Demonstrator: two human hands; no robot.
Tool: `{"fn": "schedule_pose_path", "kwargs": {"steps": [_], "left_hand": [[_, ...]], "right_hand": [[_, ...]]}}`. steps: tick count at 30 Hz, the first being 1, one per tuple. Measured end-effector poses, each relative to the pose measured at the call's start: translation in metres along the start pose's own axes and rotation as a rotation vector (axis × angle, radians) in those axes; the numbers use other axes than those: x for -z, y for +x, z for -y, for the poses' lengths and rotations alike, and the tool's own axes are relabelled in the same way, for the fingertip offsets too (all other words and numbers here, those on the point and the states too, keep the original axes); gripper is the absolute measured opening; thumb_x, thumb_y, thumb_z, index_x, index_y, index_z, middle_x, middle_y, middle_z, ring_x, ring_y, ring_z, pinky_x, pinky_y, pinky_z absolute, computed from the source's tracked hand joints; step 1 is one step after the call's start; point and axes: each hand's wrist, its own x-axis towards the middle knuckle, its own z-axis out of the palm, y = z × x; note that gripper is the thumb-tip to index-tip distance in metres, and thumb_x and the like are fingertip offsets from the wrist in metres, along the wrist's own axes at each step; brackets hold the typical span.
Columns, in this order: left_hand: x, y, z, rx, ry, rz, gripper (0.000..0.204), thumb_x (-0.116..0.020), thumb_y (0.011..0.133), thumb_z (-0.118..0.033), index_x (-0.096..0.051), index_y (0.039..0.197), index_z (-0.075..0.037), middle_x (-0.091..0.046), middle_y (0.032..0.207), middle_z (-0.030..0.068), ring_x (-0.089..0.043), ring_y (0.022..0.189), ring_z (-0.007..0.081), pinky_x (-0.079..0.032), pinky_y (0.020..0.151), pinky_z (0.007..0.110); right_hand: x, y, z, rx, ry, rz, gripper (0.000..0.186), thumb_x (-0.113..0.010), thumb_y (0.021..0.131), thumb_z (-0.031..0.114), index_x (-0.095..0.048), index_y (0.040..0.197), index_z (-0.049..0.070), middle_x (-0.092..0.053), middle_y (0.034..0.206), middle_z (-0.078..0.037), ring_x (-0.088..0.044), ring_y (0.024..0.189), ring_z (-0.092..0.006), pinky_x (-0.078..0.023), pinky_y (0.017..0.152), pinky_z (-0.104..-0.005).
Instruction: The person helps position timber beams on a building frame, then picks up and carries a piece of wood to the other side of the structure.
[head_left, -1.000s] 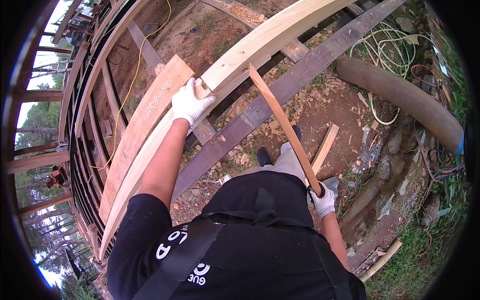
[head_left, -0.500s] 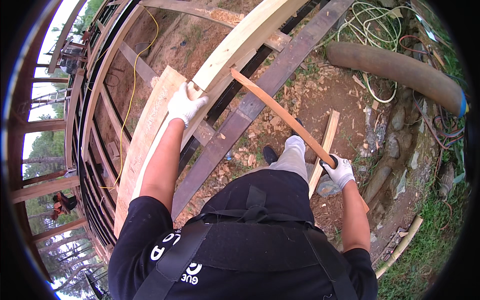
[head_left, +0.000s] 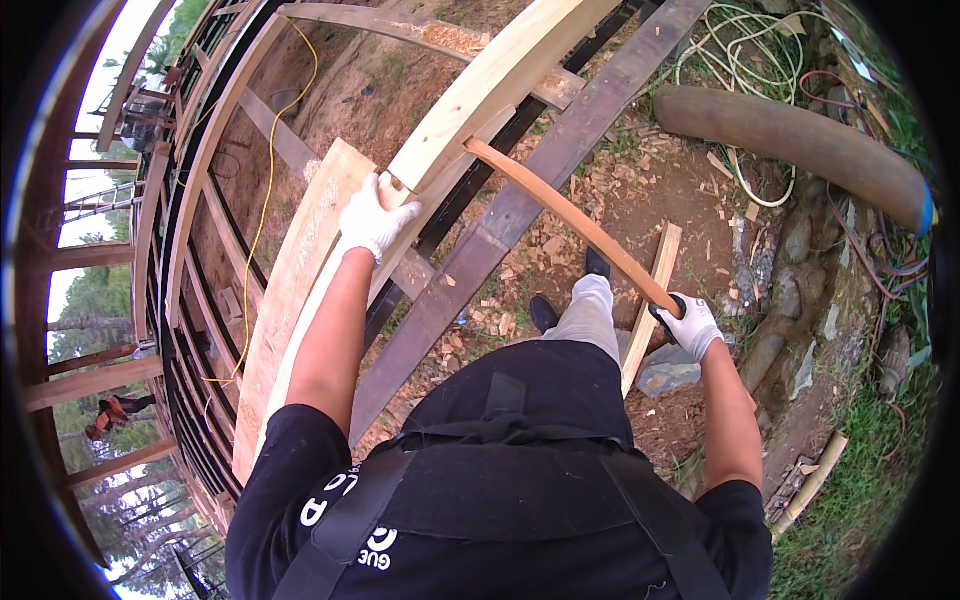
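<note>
My left hand (head_left: 375, 217), in a white glove, lies on a pale curved timber beam (head_left: 316, 275) beside a notched joint. Its thumb is spread out and its fingers rest against the wood. A second pale beam section (head_left: 480, 92) meets the joint just beyond the fingertips. My right hand (head_left: 692, 326), in a white glove with a dark palm, is closed around the lower end of a long, slightly curved reddish wooden handle (head_left: 575, 222). The handle slants up and left, its far end at the beam's side. No tool head shows there.
A dark plank (head_left: 490, 235) runs beside the beam. A pale offcut (head_left: 655, 290) and wood chips lie on the dirt. To the right are a thick brown pipe (head_left: 790, 140) and a coiled pale hose (head_left: 745, 55). A yellow cord (head_left: 262, 200) crosses left; another person (head_left: 115, 415) is far left.
My right hand has moved slightly up and right with the handle, which has turned so its curve shows more. My left hand stays at the joint.
</note>
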Motion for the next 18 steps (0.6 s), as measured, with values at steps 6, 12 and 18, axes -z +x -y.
{"fn": "schedule_pose_path", "kwargs": {"steps": [6, 12, 18], "left_hand": [[0.008, -0.005, -0.006, 0.043, -0.061, 0.045, 0.109, -0.078, 0.069, -0.061, -0.039, 0.153, -0.004, -0.055, 0.143, 0.0245, -0.053, 0.133, 0.0363, -0.041, 0.112, 0.042], [0.007, 0.000, -0.009, 0.001, -0.056, 0.009, 0.106, -0.077, 0.069, -0.063, -0.041, 0.151, -0.006, -0.060, 0.137, 0.0229, -0.058, 0.126, 0.0360, -0.046, 0.107, 0.042], [0.012, -0.006, -0.012, 0.016, -0.085, 0.030, 0.107, -0.080, 0.070, -0.058, -0.040, 0.152, -0.002, -0.056, 0.141, 0.0256, -0.052, 0.133, 0.0379, -0.041, 0.112, 0.042]], "right_hand": [[0.037, -0.012, 0.018, -0.032, 0.208, 0.124, 0.046, -0.071, 0.090, 0.046, -0.073, 0.106, 0.003, -0.071, 0.075, -0.011, -0.068, 0.063, -0.0181, -0.053, 0.058, -0.0357], [0.019, 0.007, 0.014, -0.168, 0.751, 0.550, 0.050, -0.065, 0.094, 0.050, -0.070, 0.104, 0.001, -0.068, 0.074, -0.010, -0.066, 0.059, -0.0212, -0.055, 0.055, -0.0342], [-0.022, 0.005, 0.029, -0.070, 0.779, 0.360, 0.044, -0.068, 0.095, 0.046, -0.064, 0.107, 0.004, -0.063, 0.076, -0.007, -0.065, 0.058, -0.0186, -0.056, 0.054, -0.0338]]}}
